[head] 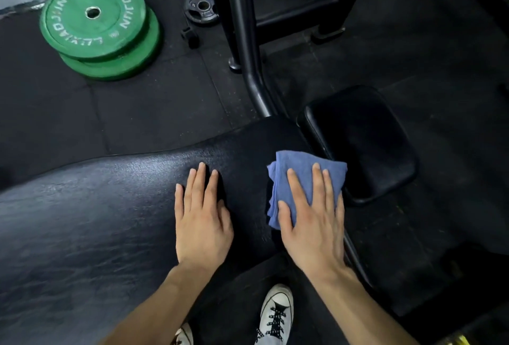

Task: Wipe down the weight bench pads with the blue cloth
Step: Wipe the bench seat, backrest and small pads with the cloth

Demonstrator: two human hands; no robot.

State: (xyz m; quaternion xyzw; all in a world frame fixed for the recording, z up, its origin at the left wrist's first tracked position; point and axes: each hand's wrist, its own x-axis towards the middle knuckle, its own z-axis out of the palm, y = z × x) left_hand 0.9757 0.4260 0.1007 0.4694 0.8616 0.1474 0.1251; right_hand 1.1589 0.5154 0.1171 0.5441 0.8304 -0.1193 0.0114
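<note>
Head view: right hand presses blue cloth flat-fingered (left hand flat) on bench pad.

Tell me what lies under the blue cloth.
The blue cloth lies on the long bench pad, pressed flat by the right hand. The pad surface beneath it is covered.

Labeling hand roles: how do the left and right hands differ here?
The right hand presses flat on the blue cloth; the left hand lies bare on the long bench pad. The right sits at the pad's end, near the small pad; the left sits further in. Both have straight fingers, palms down.
</note>
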